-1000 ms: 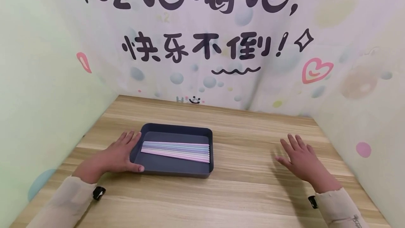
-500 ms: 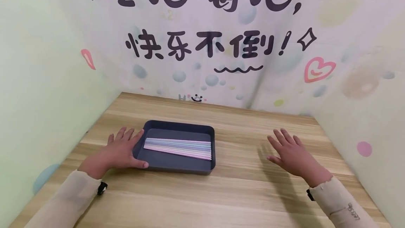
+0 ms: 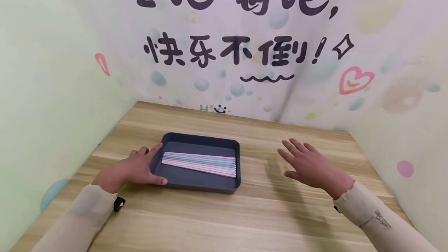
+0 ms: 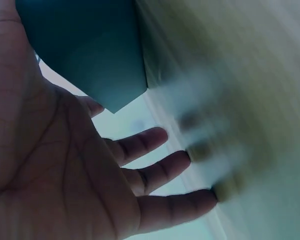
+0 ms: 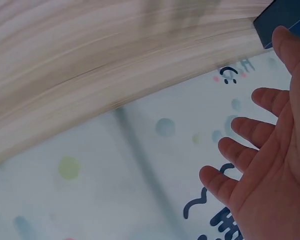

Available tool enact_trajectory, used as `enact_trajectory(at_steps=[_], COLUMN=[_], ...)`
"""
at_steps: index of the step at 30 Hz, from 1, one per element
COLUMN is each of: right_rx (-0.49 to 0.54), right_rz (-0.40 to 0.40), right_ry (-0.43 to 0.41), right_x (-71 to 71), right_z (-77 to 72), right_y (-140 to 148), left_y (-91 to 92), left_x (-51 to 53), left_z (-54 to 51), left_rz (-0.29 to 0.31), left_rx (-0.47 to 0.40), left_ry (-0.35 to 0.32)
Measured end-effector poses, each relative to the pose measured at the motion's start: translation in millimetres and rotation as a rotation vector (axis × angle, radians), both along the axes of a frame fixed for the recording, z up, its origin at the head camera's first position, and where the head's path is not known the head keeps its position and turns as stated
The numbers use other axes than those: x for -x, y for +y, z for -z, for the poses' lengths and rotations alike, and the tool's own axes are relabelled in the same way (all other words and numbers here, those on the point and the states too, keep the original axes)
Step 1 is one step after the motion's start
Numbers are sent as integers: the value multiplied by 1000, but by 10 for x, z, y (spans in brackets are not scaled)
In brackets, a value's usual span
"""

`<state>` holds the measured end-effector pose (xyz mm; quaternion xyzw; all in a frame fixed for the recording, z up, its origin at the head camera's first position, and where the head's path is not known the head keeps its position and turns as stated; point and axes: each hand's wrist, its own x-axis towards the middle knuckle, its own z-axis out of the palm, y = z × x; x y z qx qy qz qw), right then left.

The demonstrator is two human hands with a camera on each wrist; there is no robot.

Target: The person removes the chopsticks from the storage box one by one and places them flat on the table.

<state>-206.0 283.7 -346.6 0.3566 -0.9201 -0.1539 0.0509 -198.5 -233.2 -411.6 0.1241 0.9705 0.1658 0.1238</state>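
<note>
Left of the desk's (image 3: 217, 224) middle sits the dark tray (image 3: 196, 180), pale sticks (image 3: 199, 163) lying lengthwise inside!
Your left hand (image 3: 134, 169) spans its left end, thumb and forefinger wide; your right hand (image 3: 311, 166) hovers, fingers extended, between tray and desk's right edge. The tray looks stiff and light, but those slim sticks could slide, so hold both short walls, keeping level.

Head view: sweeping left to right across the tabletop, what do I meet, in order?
Left hand, at the tray's left end → dark tray, with pastel sticks lying in it → right hand, apart from the tray.
</note>
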Motion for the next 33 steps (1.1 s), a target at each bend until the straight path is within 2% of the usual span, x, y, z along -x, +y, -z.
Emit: enact_trajectory(at_steps=[5, 11, 19, 24, 33], right_rx=[-3, -62, -116, -134, -175], right_rz=[-23, -79, -221, -312, -386], right_ry=[-34, -55, -4, 34, 47], right_x=[29, 82, 161, 215, 266], right_z=[-22, -29, -130, -127, -124], right_y=[-164, -401, -751, -953, -1287], left_y=[28, 27, 21, 21, 21], left_x=[26, 29, 0, -8, 11], left_z=[-12, -43, -24, -28, -1], left_rz=[7, -6, -17, -19, -14], left_rx=[-9, -8, -25, -31, -30], left_ry=[-8, -23, -41, -39, -37])
